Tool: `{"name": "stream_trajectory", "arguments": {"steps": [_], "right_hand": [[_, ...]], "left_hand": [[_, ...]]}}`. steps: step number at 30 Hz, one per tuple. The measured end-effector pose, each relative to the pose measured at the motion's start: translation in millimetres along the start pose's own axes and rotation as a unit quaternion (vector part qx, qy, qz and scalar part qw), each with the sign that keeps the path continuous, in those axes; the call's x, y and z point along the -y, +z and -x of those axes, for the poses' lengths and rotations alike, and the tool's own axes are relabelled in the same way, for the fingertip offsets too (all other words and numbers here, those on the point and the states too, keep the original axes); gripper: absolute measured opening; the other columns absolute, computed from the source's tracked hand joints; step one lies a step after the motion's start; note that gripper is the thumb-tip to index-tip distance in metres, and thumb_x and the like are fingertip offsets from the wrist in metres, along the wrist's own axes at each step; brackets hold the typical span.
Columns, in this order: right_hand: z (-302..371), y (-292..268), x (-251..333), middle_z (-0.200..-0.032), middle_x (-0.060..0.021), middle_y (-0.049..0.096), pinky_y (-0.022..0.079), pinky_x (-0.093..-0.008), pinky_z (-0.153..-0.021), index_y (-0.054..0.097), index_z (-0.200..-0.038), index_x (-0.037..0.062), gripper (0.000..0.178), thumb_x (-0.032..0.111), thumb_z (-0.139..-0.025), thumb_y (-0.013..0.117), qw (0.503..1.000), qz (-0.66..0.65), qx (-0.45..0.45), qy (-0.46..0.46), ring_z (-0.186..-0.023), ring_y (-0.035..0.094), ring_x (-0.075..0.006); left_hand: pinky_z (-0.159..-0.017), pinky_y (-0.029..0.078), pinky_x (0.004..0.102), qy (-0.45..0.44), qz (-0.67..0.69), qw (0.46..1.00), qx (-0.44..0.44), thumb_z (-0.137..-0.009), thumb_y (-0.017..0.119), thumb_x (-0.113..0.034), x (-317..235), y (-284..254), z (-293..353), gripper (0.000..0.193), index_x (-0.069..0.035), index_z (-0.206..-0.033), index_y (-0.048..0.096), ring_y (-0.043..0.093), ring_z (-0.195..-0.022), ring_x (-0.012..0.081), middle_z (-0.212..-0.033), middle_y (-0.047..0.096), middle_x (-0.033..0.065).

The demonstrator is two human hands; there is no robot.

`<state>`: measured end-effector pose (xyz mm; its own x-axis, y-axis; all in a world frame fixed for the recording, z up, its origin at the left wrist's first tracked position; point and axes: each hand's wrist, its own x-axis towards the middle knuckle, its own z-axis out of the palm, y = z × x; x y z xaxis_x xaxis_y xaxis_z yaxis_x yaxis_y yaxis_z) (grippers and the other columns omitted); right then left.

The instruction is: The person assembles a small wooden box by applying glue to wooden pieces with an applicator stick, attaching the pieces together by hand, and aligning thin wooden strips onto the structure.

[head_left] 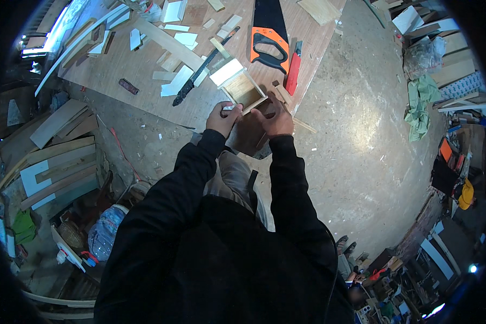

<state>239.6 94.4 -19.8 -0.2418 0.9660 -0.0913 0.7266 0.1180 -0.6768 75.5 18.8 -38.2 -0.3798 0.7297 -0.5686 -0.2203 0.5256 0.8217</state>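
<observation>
A small open wooden box with pale thin walls is tilted at the near edge of the work table. Its far left side carries a white-faced panel. My left hand is closed at the near left corner of the box. Between its thumb and fingers shows a small whitish bit, too small to name. On the right, my right hand grips the near right corner, thumb and fingers around the wall. Beneath the box, a brown surface is partly hidden by my hands.
On the table lie an orange-handled handsaw, a red tool, a dark rasp-like bar, a small dark block and several wood offcuts. Stacked boards stand at left; a green cloth hangs at right.
</observation>
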Motion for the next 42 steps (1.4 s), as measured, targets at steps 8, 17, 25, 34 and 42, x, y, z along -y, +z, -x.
{"name": "stream_trajectory", "arguments": {"steps": [8, 17, 25, 34, 42], "right_hand": [[5.9, 3.6, 7.2, -0.125, -0.0136, 0.058, 0.052, -0.0396, -0.085, 0.052, -0.132, 0.0128, 0.083, 0.051, -0.065, 0.080, 0.998, 0.008, 0.032, 0.053, -0.106, 0.062, -0.0315], [6.2, 3.6, 11.3, -0.124, -0.0123, 0.059, 0.054, -0.0381, -0.080, 0.052, -0.133, 0.0121, 0.083, 0.051, -0.065, 0.080, 0.999, 0.017, 0.024, 0.041, -0.098, 0.065, -0.0291], [9.3, 7.1, 10.2, -0.119, -0.0106, 0.061, 0.055, -0.0366, -0.073, 0.053, -0.132, 0.0130, 0.082, 0.050, -0.064, 0.081, 0.999, 0.018, 0.016, 0.047, -0.093, 0.067, -0.0279], [10.5, 6.8, 13.9, -0.119, -0.0094, 0.061, 0.055, -0.0368, -0.073, 0.053, -0.133, 0.0154, 0.081, 0.046, -0.063, 0.082, 0.999, 0.040, -0.014, 0.013, -0.090, 0.067, -0.0271], [11.3, 8.7, 16.1, -0.117, -0.0102, 0.061, 0.055, -0.0325, -0.064, 0.056, -0.129, 0.0095, 0.077, 0.046, -0.067, 0.082, 0.999, 0.036, -0.024, -0.002, -0.067, 0.069, -0.0193]], "left_hand": [[-0.061, 0.047, 0.0208, 0.009, -0.018, 1.000, 0.010, -0.087, 0.071, -0.033, -8.4, -0.2, 2.6, 0.045, -0.001, -0.113, 0.055, 0.060, -0.068, 0.0078, -0.081, 0.066, 0.0039], [-0.063, 0.047, 0.0211, 0.014, -0.063, 0.998, 0.008, -0.087, 0.070, -0.033, 1.6, -5.2, -2.5, 0.044, -0.001, -0.113, 0.055, 0.060, -0.069, 0.0077, -0.081, 0.066, 0.0043], [-0.066, 0.048, 0.0203, 0.026, -0.022, 0.999, 0.018, -0.089, 0.068, -0.030, 1.6, -4.0, -1.1, 0.045, 0.003, -0.116, 0.052, 0.062, -0.073, 0.0080, -0.085, 0.068, 0.0062], [-0.066, 0.050, 0.0223, 0.022, 0.005, 1.000, 0.013, -0.083, 0.073, -0.036, -6.4, -4.3, 2.6, 0.051, 0.003, -0.111, 0.055, 0.061, -0.073, 0.0096, -0.085, 0.065, 0.0063], [-0.067, 0.050, 0.0229, 0.017, 0.012, 1.000, 0.016, -0.083, 0.072, -0.036, 1.6, -6.1, -2.6, 0.055, 0.005, -0.115, 0.054, 0.062, -0.073, 0.0105, -0.085, 0.065, 0.0064]]}}
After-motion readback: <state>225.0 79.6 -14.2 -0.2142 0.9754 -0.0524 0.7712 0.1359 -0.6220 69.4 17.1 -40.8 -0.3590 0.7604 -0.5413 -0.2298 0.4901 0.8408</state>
